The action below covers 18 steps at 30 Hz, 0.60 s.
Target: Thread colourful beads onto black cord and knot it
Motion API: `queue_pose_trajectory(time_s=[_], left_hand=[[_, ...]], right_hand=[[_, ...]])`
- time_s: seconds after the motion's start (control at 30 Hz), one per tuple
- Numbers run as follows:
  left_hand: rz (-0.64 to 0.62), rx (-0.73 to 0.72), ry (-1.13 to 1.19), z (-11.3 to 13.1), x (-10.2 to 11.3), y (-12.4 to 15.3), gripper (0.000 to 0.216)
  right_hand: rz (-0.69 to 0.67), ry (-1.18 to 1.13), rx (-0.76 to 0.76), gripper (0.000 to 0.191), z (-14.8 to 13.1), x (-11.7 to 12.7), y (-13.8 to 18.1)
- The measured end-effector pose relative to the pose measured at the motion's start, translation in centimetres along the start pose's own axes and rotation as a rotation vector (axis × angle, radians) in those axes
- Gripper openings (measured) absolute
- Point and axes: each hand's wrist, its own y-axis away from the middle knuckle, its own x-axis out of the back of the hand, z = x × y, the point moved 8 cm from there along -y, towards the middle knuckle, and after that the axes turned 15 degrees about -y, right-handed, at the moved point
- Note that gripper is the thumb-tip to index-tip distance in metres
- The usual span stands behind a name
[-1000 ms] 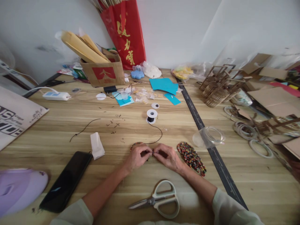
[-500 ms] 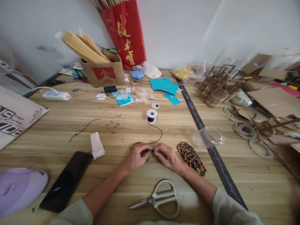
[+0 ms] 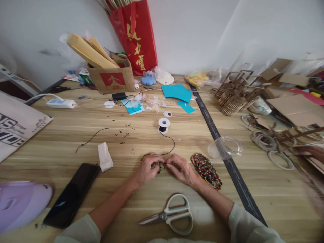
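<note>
My left hand and my right hand meet fingertip to fingertip on the wooden table. Both pinch a short string of coloured beads between them, and part of the beaded loop curls out behind my left hand. A thin black cord runs from my fingers up to a small white spool. A pile of loose mixed-colour beads lies just right of my right hand. Grey-handled scissors rest shut in front of my wrists.
A black phone, folded white tissue and a lilac object sit left. A clear plastic lid, black table strip, wooden models and rings lie right. A cardboard box, red bag and blue paper stand behind. Another person's hand shows at far right.
My fingertips have shifted slightly on the beads, and more of the beaded string shows between my hands. Another person's hand has come into view at the far right edge.
</note>
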Motion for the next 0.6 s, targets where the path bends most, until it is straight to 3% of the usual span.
queue_pose_trajectory(time_s=[0.33,0.6], left_hand=[[0.004,-0.002,0.024,0.11,-0.12,-0.07,0.008],[-0.017,0.042,-0.002,-0.05,-0.05,-0.09,0.009]], right_hand=[[-0.013,-0.01,-0.003,0.013,-0.13,-0.08,-0.12],[-0.024,0.021,-0.013,0.014,0.03,-0.05,-0.05]])
